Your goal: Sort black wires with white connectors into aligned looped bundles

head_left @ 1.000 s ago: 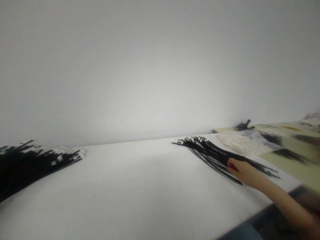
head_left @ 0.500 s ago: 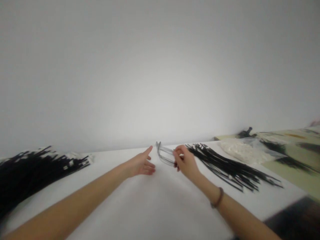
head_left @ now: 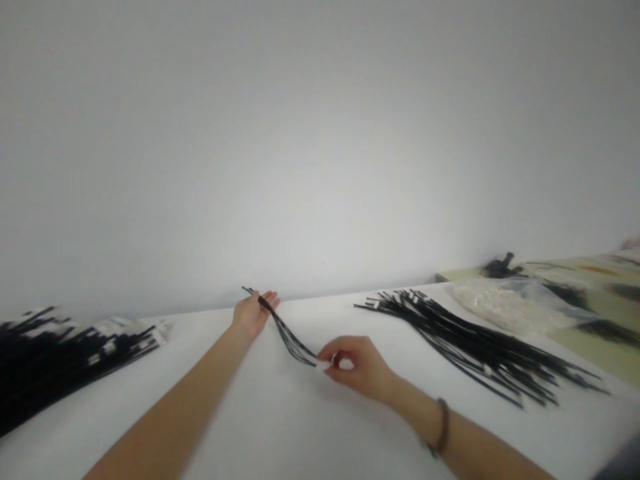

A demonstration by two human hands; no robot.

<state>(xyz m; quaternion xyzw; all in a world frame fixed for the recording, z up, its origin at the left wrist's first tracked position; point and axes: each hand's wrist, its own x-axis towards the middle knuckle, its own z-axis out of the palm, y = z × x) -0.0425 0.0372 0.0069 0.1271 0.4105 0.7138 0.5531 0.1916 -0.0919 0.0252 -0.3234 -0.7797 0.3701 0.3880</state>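
A small bundle of thin black cables (head_left: 289,337) stretches between my hands above the white tabletop. My right hand (head_left: 357,365) pinches its near end between thumb and fingertips, by a small white piece. Toward the wall, my left hand (head_left: 250,316) is turned palm up with its fingers stretched out. The cables' far part lies across that palm beside the thumb, and the tips stick out past it to the upper left. Right of my hands a loose bundle of black cables (head_left: 470,340) with small white end pieces lies spread on the table.
At the left edge is a large heap of black cables (head_left: 55,367) with white ends. A clear bag of small whitish pieces (head_left: 505,307) lies at the back right, near a yellowish surface (head_left: 615,353) bearing more dark strands. A pale wall (head_left: 320,167) rises behind the table.
My right hand has come down and nearer with the cable ends. My left hand has moved left and turned palm up; the cables now lie across it. The view has shifted slightly.
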